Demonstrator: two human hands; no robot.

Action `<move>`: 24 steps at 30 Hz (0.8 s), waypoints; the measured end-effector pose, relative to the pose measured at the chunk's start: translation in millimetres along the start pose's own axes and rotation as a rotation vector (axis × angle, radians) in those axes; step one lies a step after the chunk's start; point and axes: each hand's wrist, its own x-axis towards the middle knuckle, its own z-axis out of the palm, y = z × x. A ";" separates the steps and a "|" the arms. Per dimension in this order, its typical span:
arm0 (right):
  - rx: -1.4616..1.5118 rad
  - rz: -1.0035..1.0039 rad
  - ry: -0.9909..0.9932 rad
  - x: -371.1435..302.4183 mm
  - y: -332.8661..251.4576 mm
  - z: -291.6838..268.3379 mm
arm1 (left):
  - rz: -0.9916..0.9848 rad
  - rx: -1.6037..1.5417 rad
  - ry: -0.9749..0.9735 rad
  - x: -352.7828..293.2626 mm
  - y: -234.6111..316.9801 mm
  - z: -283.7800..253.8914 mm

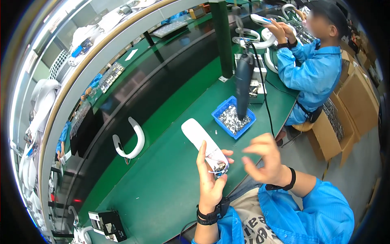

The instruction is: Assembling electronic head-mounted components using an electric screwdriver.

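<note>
My left hand is closed around a long white plastic housing, its rounded end tilted up and to the left. At the housing's lower end, thin wires and a small cluster of electronic parts lie exposed near my thumb. To the right of it, my right hand hovers apart with thumb and forefinger spread; I see nothing between them. Beyond both hands stands a blue bin of small metal parts. A dark electric screwdriver hangs over that bin.
A white U-shaped piece lies left of my hands, on the green bench. A black-and-white box sits near left. At far right a co-worker in blue handles a white part. Cardboard boxes stand on the floor.
</note>
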 end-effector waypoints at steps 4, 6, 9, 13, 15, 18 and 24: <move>0.116 0.060 -0.312 27.3 -14.5 19.2 | -0.011 0.212 0.069 -11.0 -0.7 0.3; 0.111 0.040 -0.367 32.6 -12.9 20.1 | 0.039 0.338 0.014 -14.3 -6.4 -1.7; 0.167 0.026 -0.447 38.1 -10.8 15.8 | 0.051 0.403 -0.013 -16.6 -5.4 0.5; 0.675 0.481 -0.708 44.3 -11.0 -2.1 | -0.007 0.094 0.136 -17.6 -8.4 -3.3; 0.846 0.775 -0.790 35.0 -8.0 -0.2 | -0.079 -0.035 0.177 -18.3 -4.0 -3.9; 0.785 0.748 -0.827 31.4 -10.7 -3.7 | -0.048 -0.014 0.169 -14.4 -7.0 -3.4; 0.471 0.615 -1.019 25.9 -7.5 -11.2 | -0.044 0.001 0.157 -13.0 -7.4 0.3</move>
